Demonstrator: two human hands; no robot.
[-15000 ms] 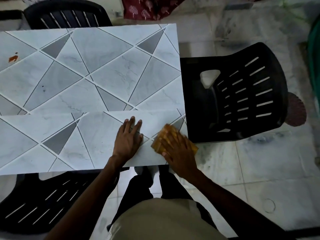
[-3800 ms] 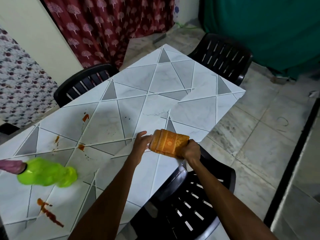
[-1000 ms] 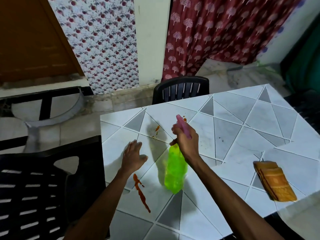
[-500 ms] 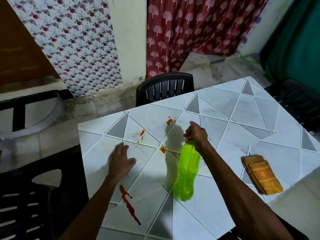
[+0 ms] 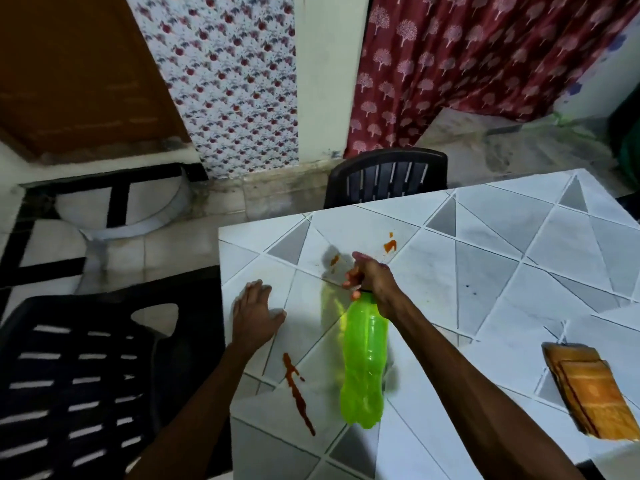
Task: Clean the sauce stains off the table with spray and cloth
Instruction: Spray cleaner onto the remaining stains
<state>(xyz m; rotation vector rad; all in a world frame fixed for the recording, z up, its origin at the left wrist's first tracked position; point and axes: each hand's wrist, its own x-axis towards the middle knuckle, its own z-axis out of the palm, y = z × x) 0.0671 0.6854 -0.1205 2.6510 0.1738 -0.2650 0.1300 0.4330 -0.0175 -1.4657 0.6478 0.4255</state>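
1 hand (image 5: 372,282) grips translucent green plastic bottle (image 5: 363,362)

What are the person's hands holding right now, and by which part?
The right hand grips the green spray bottle by its top end, around the spray head. The left hand holds nothing; it rests flat on the table.

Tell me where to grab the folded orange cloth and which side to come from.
Come from above and pinch the cloth across its narrow width. It lies flat on the table as a folded oblong stack, so a grip spanning both long edges should keep the layers together.
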